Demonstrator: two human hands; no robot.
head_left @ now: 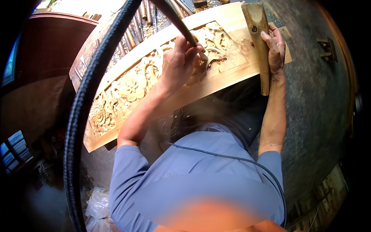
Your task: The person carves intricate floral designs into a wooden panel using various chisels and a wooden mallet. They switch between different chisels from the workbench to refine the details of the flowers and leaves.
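Note:
My left hand [178, 63] is closed around a long, slim carving chisel [184, 30], which slants down from upper left. Its lower end meets the carved relief near the right part of a pale wooden panel [226, 79]. Flowers, leaves and scrolls stand out across the panel, inside a plain border. My right hand [276, 50] grips a wooden mallet [257, 33] by the panel's right end. The mallet's wide head, with a dark knot, points away from me, and its narrow handle points toward me. Mallet and chisel are apart.
Several carving tools [135, 29] lie among wood shavings along the panel's far side. A black braided cable [91, 85] arches through the left foreground. A thin cord [228, 155] crosses my shirt. Clear plastic bags [97, 203] sit at lower left, and a small wooden stool [327, 49] stands far right.

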